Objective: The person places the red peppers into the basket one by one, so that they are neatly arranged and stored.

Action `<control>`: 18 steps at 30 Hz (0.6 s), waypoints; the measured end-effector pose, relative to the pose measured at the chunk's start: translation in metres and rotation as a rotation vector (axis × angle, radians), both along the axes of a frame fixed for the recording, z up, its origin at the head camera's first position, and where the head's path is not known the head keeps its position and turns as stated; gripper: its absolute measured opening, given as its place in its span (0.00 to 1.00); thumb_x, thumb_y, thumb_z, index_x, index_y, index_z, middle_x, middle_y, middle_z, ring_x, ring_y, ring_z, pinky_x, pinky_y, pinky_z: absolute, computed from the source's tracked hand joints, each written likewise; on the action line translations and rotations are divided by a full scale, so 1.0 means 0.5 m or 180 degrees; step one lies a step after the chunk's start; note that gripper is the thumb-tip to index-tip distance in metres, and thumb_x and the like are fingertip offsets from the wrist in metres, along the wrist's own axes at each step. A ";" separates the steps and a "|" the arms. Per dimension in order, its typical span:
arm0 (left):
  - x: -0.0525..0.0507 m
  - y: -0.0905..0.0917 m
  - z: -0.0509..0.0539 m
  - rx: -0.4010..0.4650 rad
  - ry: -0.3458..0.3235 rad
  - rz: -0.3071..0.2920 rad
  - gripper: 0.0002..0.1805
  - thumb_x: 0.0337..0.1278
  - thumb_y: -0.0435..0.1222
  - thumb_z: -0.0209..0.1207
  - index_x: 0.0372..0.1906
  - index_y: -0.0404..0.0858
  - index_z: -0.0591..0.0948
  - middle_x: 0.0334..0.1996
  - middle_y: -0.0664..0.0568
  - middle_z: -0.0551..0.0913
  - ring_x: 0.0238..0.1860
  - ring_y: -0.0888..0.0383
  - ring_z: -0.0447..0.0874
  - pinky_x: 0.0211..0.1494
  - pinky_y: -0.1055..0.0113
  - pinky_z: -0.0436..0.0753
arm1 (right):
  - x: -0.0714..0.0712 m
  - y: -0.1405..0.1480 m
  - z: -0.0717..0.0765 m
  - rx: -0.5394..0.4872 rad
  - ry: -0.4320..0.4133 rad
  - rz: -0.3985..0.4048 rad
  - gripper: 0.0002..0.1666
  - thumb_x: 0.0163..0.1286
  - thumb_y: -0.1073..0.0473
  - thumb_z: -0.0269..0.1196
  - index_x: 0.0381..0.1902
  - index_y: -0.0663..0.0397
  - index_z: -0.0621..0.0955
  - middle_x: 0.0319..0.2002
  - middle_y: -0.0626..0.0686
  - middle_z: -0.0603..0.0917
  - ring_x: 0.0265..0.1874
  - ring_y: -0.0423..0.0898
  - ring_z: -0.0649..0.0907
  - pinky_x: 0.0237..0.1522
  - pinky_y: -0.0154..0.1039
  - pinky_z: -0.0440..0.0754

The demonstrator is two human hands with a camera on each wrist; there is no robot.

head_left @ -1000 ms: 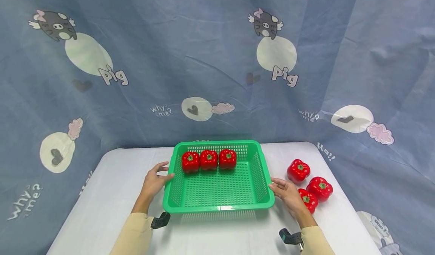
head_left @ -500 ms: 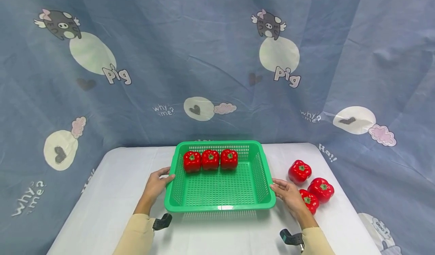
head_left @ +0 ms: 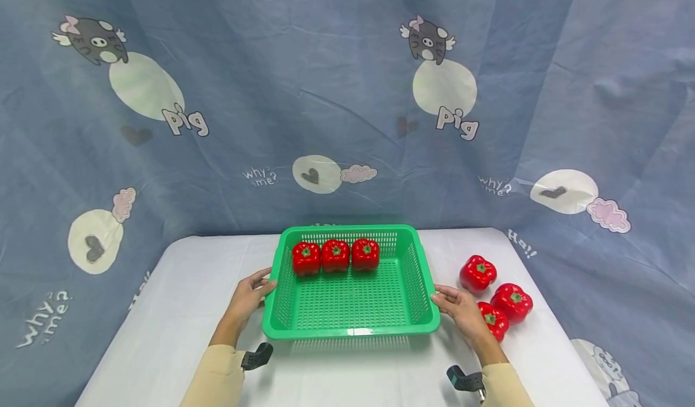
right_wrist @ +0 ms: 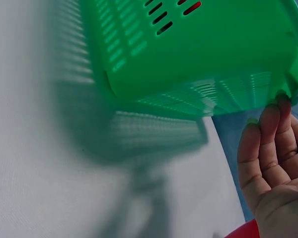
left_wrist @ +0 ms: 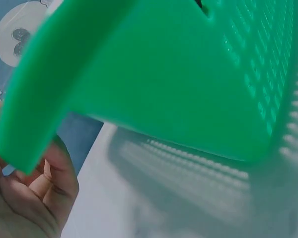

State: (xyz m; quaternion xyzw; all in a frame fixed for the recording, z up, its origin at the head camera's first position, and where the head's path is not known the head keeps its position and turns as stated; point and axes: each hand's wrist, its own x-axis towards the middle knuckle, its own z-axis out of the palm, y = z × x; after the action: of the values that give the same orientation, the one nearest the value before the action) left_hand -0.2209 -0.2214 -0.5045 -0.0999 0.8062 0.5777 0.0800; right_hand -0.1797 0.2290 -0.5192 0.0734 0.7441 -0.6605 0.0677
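A green plastic basket (head_left: 350, 334) with slotted walls stands in the middle of the white table in the head view. Three red bell peppers (head_left: 335, 255) sit in a row against its back wall, towards the left. At the left rim my left hand (head_left: 247, 296) holds the edge, thumb against the rim and fingers beneath it; the left wrist view shows those fingers (left_wrist: 59, 168) curled below the rim. My right hand (head_left: 458, 310) holds the opposite rim, thumb at the top edge and fingers (right_wrist: 268, 129) reaching up to its underside. The rim partly hides both thumbs in the wrist views.
Right of the basket, three more red bell peppers (head_left: 478, 274) lie loose on the white table (head_left: 347, 377), one of them close beside my right hand and forearm. A blue printed cloth (head_left: 353, 93) hangs along the back edge of the table.
My left hand's fingers, spread a second ago, are now closer together, and its thumb has drawn slightly left at the rim. The basket, peppers and right hand look unmoved; the view shifted slightly.
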 end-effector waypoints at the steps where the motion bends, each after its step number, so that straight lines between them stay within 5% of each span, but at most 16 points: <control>1: 0.001 0.000 -0.001 0.0033 -0.0012 0.0007 0.29 0.66 0.37 0.56 0.69 0.32 0.66 0.50 0.41 0.77 0.40 0.61 0.79 0.44 0.65 0.83 | 0.000 0.000 0.000 0.0047 0.0028 -0.0004 0.27 0.69 0.61 0.62 0.61 0.71 0.73 0.39 0.54 0.86 0.37 0.41 0.84 0.44 0.32 0.82; 6: 0.004 0.001 -0.001 0.0130 -0.0057 0.0044 0.29 0.67 0.37 0.56 0.69 0.32 0.65 0.48 0.43 0.79 0.37 0.63 0.80 0.45 0.63 0.84 | 0.010 0.001 0.013 0.0331 0.0212 -0.0056 0.27 0.67 0.60 0.64 0.61 0.66 0.75 0.40 0.55 0.83 0.39 0.42 0.83 0.46 0.35 0.82; 14: 0.004 0.003 0.000 0.0192 -0.0083 0.0033 0.29 0.68 0.37 0.54 0.69 0.31 0.63 0.57 0.37 0.76 0.46 0.58 0.81 0.54 0.58 0.81 | 0.034 0.026 0.045 0.0880 0.0646 -0.0249 0.28 0.67 0.57 0.65 0.62 0.60 0.75 0.52 0.62 0.80 0.45 0.37 0.80 0.46 0.22 0.76; 18: 0.000 0.004 -0.002 0.0199 -0.0063 0.0005 0.29 0.68 0.37 0.54 0.69 0.31 0.63 0.55 0.38 0.77 0.46 0.58 0.80 0.55 0.57 0.80 | 0.050 0.043 0.055 0.1160 0.0857 -0.0430 0.28 0.66 0.54 0.65 0.62 0.59 0.75 0.54 0.62 0.80 0.50 0.47 0.80 0.45 0.19 0.75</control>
State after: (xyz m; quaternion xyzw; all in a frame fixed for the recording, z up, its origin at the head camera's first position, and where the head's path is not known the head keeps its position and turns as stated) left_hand -0.2210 -0.2195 -0.5053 -0.1038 0.7868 0.6016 0.0906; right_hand -0.1549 0.2505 -0.4916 0.0452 0.8468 -0.5222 -0.0909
